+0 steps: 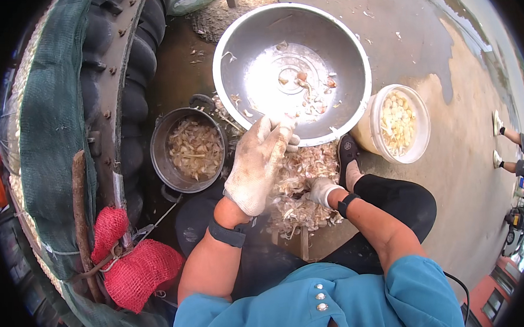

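My left hand, in a soiled white glove, is at the near rim of a wide steel basin. Its fingers are curled together; glare hides what is between them. A few reddish garlic cloves and scraps of skin lie in the basin. My right hand, gloved too, reaches into a heap of garlic skins between my knees, and its fingertips are buried there. To the right, a white plastic bucket is tilted and holds pale peeled garlic cloves.
On the left stands a metal pot of garlic pieces in liquid. Beyond it are a large ribbed tyre, green netting, a stick and red mesh bags. Another person's feet show at the far right.
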A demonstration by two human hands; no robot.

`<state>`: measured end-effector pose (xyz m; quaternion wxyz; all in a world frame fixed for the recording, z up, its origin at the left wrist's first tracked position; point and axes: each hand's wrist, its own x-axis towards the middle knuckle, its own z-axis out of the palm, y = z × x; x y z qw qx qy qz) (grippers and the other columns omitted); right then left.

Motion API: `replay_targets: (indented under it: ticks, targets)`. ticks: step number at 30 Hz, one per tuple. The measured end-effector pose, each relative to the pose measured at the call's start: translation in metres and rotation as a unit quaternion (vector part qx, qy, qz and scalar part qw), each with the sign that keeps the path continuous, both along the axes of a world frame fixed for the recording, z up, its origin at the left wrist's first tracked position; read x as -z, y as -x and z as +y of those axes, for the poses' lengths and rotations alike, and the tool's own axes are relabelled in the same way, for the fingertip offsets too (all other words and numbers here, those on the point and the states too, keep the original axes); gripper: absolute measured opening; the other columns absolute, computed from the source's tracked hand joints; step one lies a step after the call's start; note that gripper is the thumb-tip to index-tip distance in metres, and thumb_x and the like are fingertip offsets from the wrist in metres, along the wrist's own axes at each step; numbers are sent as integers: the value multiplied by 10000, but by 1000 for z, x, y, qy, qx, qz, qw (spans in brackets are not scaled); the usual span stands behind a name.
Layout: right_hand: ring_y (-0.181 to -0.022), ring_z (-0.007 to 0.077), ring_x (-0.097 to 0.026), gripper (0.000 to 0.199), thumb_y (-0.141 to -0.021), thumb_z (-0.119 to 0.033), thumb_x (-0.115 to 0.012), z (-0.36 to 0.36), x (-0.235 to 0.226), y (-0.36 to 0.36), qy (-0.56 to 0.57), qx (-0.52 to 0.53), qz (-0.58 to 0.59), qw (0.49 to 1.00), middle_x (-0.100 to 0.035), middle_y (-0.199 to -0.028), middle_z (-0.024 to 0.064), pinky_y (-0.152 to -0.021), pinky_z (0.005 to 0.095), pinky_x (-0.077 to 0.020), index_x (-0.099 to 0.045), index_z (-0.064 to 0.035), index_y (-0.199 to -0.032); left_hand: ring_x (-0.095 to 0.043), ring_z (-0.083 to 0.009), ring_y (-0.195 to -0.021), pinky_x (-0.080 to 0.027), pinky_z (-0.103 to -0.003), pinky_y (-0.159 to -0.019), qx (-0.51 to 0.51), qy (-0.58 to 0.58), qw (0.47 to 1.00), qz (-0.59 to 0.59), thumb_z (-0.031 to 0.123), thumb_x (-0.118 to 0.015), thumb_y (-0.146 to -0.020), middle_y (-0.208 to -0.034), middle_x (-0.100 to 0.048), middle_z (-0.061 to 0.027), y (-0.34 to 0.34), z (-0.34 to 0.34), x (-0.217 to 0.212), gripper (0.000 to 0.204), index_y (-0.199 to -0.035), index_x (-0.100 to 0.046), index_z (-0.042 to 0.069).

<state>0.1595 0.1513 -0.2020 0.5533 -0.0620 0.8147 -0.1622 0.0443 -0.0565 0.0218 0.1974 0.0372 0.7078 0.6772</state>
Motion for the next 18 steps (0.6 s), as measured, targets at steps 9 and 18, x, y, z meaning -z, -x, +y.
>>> replay_targets:
  ticks: [9,18]
  targets:
    - [-793,257,-644,670,-941,-659,-454,21,-83,52,292,713,-100,630,-642,-952,160,-731,403,-564,-535,-24,-1140,-632,-146,-862,-524,-295,-807,-131,-36,991,12,245,-435,-1045,-985,-621,-82,3,-6,0,339,-1161,-598,-30]
    - [-625,184,-563,777,-858,-694,-578,43,-165,111,147,610,86,773,-594,-804,107,-533,292,-514,-517,11,-1180,-628,-145,-820,-525,-291,-774,-186,-114,975,-37,217,-471,-1030,-943,-639,-70,8,-8,0,298,-1154,-593,-24]
